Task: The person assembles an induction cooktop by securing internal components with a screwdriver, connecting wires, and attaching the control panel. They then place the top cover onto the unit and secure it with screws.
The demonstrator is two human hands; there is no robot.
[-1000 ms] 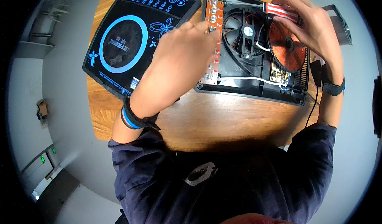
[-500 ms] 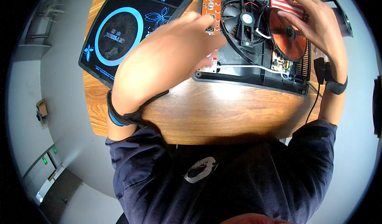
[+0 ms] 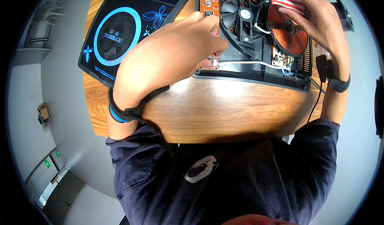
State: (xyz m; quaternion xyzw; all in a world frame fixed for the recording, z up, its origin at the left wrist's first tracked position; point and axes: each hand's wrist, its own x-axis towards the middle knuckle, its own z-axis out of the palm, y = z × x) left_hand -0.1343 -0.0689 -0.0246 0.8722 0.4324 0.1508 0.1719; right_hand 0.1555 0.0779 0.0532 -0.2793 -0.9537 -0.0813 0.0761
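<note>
An opened induction cooker base point(image 3: 240, 78) lies at the far side of the table, with a black fan point(image 3: 245, 23) and a round copper coil point(image 3: 289, 33) inside. Along its left side runs an orange circuit board point(image 3: 208, 7). My left hand point(image 3: 180, 45) is closed over the lower half of that board, fingers bent around it, partly hiding it. My right hand point(image 3: 316, 15) grips the red-and-white striped handle of a screwdriver point(image 3: 287, 2) above the coil. The screwdriver's metal shaft points left, its tip near the upper part of the board.
Left of the base rests the cooker's black glass top panel point(image 3: 116, 35) with a blue ring, partly behind my left forearm. A white wire point(image 3: 248, 63) crosses the base. A black cable point(image 3: 316, 107) hangs by my right wrist. The wooden table point(image 3: 216, 113) ends near my body.
My left hand has steadied over the circuit board; it was blurred before. My right hand keeps the screwdriver in nearly the same place. The whole view has shifted slightly.
</note>
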